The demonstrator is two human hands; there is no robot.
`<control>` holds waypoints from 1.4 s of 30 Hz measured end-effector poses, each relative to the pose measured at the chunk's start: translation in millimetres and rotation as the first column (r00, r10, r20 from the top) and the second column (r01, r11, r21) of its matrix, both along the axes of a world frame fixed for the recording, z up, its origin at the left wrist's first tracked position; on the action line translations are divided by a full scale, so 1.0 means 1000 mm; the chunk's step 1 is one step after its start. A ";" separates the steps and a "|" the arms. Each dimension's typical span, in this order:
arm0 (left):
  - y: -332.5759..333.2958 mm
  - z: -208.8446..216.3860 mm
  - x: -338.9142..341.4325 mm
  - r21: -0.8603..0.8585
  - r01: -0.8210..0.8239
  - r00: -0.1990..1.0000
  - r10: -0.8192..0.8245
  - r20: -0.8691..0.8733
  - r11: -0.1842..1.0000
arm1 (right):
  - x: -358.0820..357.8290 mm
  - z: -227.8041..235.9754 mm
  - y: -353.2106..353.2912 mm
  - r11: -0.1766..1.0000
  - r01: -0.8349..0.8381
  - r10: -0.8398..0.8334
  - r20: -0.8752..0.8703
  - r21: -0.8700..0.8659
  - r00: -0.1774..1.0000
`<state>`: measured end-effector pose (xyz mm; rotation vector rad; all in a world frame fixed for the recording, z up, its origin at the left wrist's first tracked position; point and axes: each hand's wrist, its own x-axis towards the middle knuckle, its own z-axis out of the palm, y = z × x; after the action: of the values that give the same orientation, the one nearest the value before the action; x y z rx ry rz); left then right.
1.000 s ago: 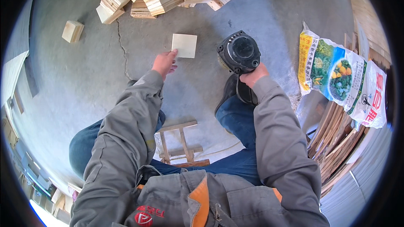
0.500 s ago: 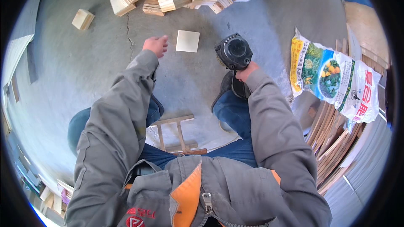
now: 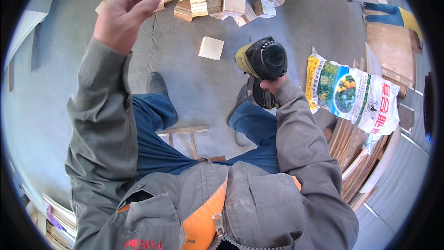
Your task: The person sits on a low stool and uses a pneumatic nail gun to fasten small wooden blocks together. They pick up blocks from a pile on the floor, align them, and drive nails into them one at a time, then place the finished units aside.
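My left hand (image 3: pixel 124 21) is raised at the upper left, its fingers loosely bent and apart from the thumb. I see nothing in it. In my right hand (image 3: pixel 274 84) is the handle of a yellow-and-black power tool, by its look a nail gun (image 3: pixel 268 59). Its round black cap faces up, and the yellow body points to the far left. Its lower black part is close to my right shoe. Left of the tool, a single pale wood block (image 3: pixel 211 48) lies flat on the concrete floor.
Cut wood blocks (image 3: pixel 206 5) lie heaped at the far side. A printed white sack (image 3: pixel 351 91) lies on the right, above a stack of wooden strips (image 3: pixel 354 157). A small wooden frame (image 3: pixel 185 132) sits between my legs. At the far right are a person's blue-trousered legs (image 3: pixel 386 15).
My left hand has risen and swung left, away from the single block. The nail gun has tilted, showing its yellow body. My view has shifted a little, and the far-right legs show more.
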<state>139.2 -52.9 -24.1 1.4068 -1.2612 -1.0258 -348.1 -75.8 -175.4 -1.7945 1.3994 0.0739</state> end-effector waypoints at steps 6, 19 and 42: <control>-0.008 0.003 -0.021 -0.072 0.061 0.907 -0.025 0.420 0.996 | 0.034 0.026 -0.017 0.976 -0.113 0.128 0.068 -0.184 0.990; -0.010 0.000 0.009 -0.100 -0.024 0.922 0.061 0.383 0.995 | 0.106 0.014 -0.027 0.995 -0.089 0.089 -0.001 0.036 0.996; -0.019 -0.008 -0.005 0.105 0.058 0.843 -0.105 0.528 0.993 | 0.008 -0.003 -0.027 0.999 0.039 -0.045 -0.204 -0.035 0.978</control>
<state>134.0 -72.3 -31.8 1.7951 -1.7057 -0.7676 -340.3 -102.8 -178.4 -1.8230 1.5899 0.2210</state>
